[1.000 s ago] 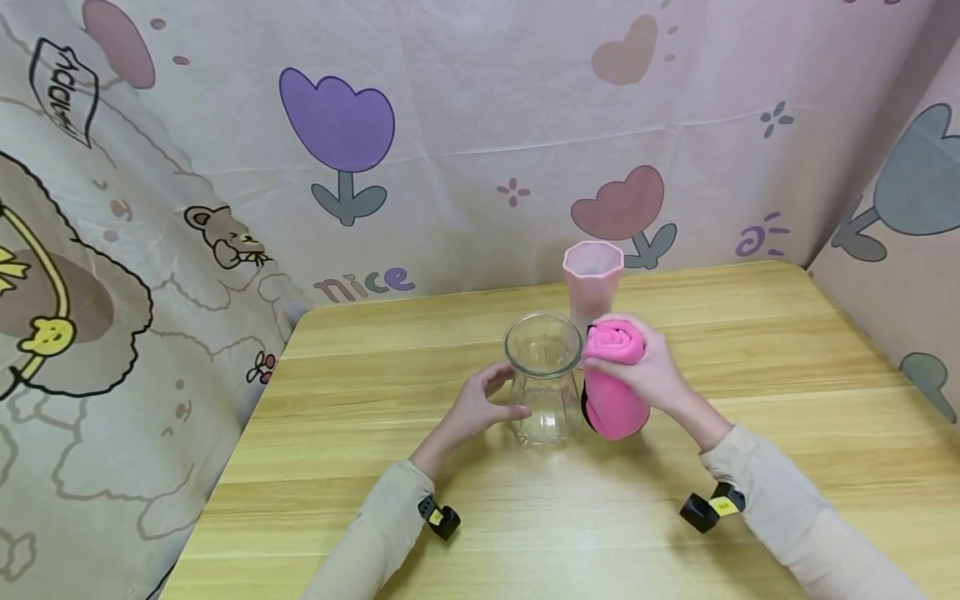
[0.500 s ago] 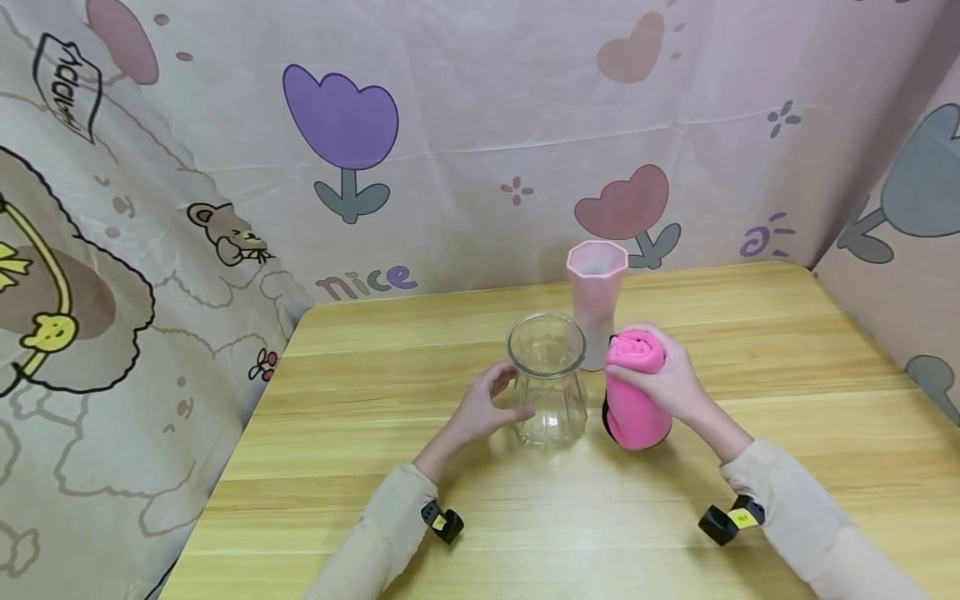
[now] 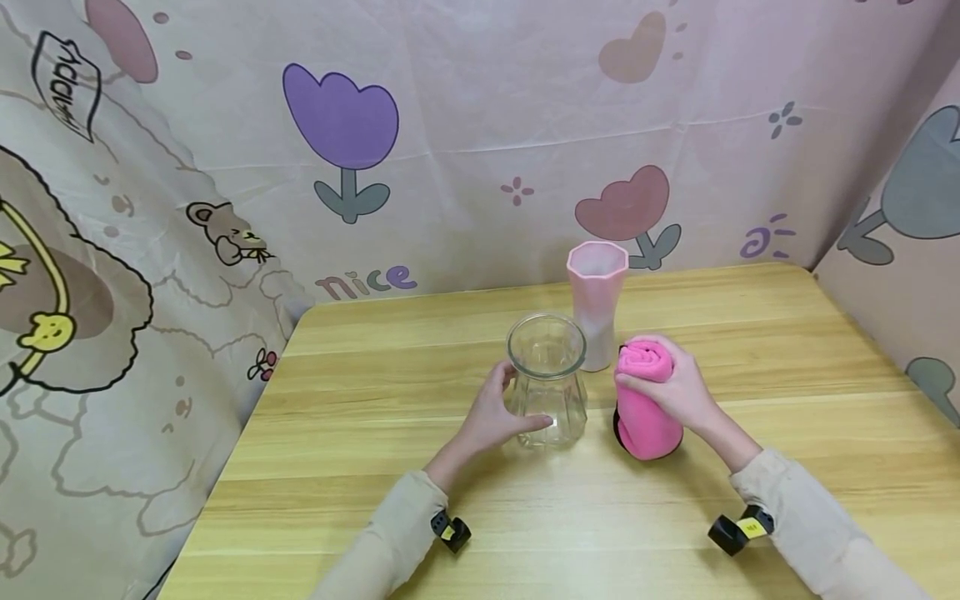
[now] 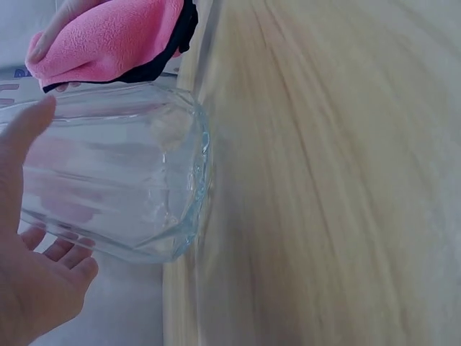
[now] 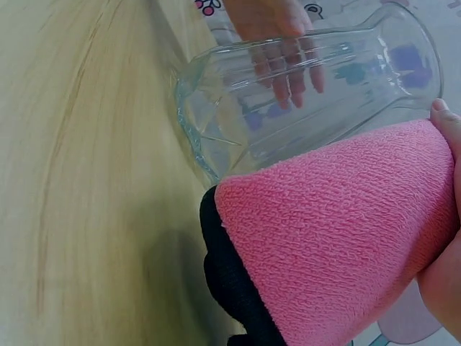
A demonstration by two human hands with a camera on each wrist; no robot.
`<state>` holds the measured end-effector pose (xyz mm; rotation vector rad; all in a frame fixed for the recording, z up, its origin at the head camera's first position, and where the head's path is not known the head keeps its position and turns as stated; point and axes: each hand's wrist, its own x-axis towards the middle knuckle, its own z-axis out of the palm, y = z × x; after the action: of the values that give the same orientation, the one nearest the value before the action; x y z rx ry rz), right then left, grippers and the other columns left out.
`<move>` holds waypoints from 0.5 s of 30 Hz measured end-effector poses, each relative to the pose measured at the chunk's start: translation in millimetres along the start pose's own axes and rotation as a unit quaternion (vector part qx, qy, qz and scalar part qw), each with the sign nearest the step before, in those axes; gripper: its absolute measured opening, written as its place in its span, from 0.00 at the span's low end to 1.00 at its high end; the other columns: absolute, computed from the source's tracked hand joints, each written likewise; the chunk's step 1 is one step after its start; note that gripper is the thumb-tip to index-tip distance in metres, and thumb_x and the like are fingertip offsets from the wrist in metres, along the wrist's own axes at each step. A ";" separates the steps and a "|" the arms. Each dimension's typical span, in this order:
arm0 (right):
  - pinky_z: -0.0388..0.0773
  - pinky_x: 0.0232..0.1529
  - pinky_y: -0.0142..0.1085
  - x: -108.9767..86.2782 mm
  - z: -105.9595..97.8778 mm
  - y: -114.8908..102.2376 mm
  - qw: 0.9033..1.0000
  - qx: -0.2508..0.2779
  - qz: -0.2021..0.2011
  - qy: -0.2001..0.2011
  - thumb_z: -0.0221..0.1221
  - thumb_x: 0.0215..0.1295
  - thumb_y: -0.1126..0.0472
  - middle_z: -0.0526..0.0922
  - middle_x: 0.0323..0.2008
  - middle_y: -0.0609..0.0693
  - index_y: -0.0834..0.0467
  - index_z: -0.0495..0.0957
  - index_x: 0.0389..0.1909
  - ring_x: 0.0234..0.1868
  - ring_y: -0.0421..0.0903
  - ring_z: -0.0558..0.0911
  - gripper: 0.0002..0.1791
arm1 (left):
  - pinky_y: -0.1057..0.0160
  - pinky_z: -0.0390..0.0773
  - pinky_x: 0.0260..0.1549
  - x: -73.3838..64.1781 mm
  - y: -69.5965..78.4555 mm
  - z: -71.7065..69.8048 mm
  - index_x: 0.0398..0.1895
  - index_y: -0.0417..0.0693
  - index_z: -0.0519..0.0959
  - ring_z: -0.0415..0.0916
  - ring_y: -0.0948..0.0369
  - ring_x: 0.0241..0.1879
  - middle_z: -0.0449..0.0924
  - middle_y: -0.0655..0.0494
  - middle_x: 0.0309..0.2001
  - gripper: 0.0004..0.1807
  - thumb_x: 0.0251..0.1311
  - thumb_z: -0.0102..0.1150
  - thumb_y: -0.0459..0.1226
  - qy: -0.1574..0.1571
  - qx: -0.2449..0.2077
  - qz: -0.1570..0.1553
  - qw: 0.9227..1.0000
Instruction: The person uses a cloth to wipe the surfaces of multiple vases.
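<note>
Nearest, a rolled bright-pink plush cloth with a black edge [image 3: 649, 425] stands slightly tilted over the light wooden table [image 3: 585, 533], gripped near its top by the right hand [image 3: 686, 390]; a firm but gentle hold there should keep the coil from loosening, and carrying it more upright would keep it balanced. The left hand [image 3: 491, 417] lies loosely about the near left side of a clear, flared-neck glass vase [image 3: 562, 398], thumb across the front, fingers behind; whether they press the glass cannot be told. The vase stands upright on the table, left of the roll, with a gap between them in the head view; smooth glass would call for steadying low on its body. Just behind it, a pink-and-white faceted vase [image 3: 597, 304] stands upright, close enough to deserve elbow room.
</note>
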<state>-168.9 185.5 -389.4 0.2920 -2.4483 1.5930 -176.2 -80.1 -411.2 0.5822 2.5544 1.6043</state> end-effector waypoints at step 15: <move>0.75 0.39 0.24 -1.7 0.0 1.4 1.000 0.001 0.004 -0.003 0.67 0.49 0.64 0.76 0.39 0.50 0.62 0.71 0.50 0.38 0.30 0.75 0.26 | 0.56 0.60 0.62 7.4 -13.4 -1.0 0.59 0.46 0.61 0.64 0.58 0.57 0.66 0.54 0.56 0.46 0.34 0.75 0.40 0.013 -0.014 0.007 1.000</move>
<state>-167.7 186.1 -391.1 0.2891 -2.4565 1.5997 -187.1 -83.4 -421.5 0.5833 2.5470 1.6595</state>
